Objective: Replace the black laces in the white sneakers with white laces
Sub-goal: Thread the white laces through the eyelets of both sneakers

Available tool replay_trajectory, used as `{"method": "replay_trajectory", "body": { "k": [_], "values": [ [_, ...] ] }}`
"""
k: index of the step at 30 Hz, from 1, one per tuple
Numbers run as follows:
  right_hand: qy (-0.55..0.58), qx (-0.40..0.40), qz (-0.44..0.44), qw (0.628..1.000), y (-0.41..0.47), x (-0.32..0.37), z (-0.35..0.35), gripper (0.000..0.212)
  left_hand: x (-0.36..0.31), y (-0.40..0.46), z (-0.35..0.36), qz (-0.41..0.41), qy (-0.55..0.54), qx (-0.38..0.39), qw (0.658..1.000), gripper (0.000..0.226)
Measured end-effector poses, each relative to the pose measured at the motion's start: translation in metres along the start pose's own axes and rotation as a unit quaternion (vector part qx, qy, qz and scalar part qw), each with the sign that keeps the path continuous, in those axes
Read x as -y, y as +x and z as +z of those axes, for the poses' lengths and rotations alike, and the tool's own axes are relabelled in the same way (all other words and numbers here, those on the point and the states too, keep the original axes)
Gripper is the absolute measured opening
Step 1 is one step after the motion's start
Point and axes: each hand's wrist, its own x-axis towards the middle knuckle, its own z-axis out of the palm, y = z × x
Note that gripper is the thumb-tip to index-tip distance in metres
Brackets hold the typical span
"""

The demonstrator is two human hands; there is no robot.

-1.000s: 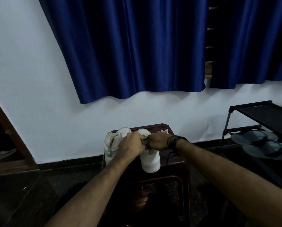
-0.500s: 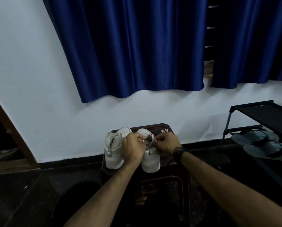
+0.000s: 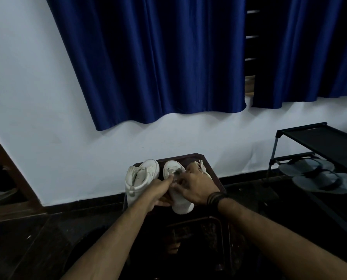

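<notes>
Two white sneakers stand side by side on a small dark wooden stool point(image 3: 213, 174) against the wall. The left sneaker point(image 3: 140, 178) stands free. My left hand point(image 3: 158, 190) holds the right sneaker point(image 3: 180, 201) at its near left side, with the index finger stretched toward the lace area. My right hand point(image 3: 197, 184) lies over that sneaker's top, and its fingers pinch something at the eyelets; dim light hides what. A bundle of white laces point(image 3: 201, 165) lies on the stool just behind my right hand.
A black shoe rack point(image 3: 318, 138) stands at the right with grey sandals point(image 3: 320, 178) on its lower shelf. Blue curtains point(image 3: 158, 57) hang on the white wall above. A dark wooden frame point(image 3: 11, 170) stands at the left. The floor is dark.
My left hand has slid down from the sneaker's top to its side. My right hand has moved further over the lace area. The view has shifted slightly.
</notes>
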Motion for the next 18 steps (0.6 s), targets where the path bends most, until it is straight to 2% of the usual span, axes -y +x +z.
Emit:
{"method": "replay_trajectory", "body": {
  "k": [4, 8, 9, 10, 12, 15, 17, 18],
  "values": [
    [-0.142, 0.061, -0.041, 0.987, -0.001, 0.005, 0.002, 0.046, 0.005, 0.0, -0.002, 0.006, 0.014, -0.008, 1.0, 0.051],
    [-0.145, 0.081, -0.036, 0.985, 0.003, 0.007, 0.015, 0.044, 0.005, 0.0, 0.002, 0.035, 0.055, -0.031, 0.997, 0.047],
    [-0.137, 0.09, -0.027, 0.986, 0.005, 0.006, 0.016, 0.046, 0.005, 0.0, 0.003, 0.052, 0.099, -0.051, 0.992, 0.049],
    [-0.131, 0.098, -0.017, 0.986, 0.008, 0.006, 0.017, 0.047, 0.006, 0.001, 0.003, 0.079, 0.164, -0.088, 0.979, 0.05],
    [-0.133, 0.102, -0.002, 0.986, 0.012, 0.006, 0.018, 0.044, 0.009, 0.0, 0.003, 0.163, 0.283, -0.188, 0.926, 0.041],
    [-0.15, 0.084, -0.001, 0.985, 0.018, 0.004, 0.022, 0.048, 0.01, -0.006, -0.004, 0.291, 0.335, -0.307, 0.842, 0.02],
    [-0.146, 0.061, -0.006, 0.987, 0.019, 0.003, 0.026, 0.053, 0.013, -0.004, -0.016, 0.294, 0.341, -0.379, 0.808, 0.019],
    [-0.141, 0.035, -0.016, 0.989, 0.018, 0.002, 0.027, 0.051, 0.014, -0.003, -0.025, 0.27, 0.329, -0.412, 0.806, 0.02]
  ]
}}
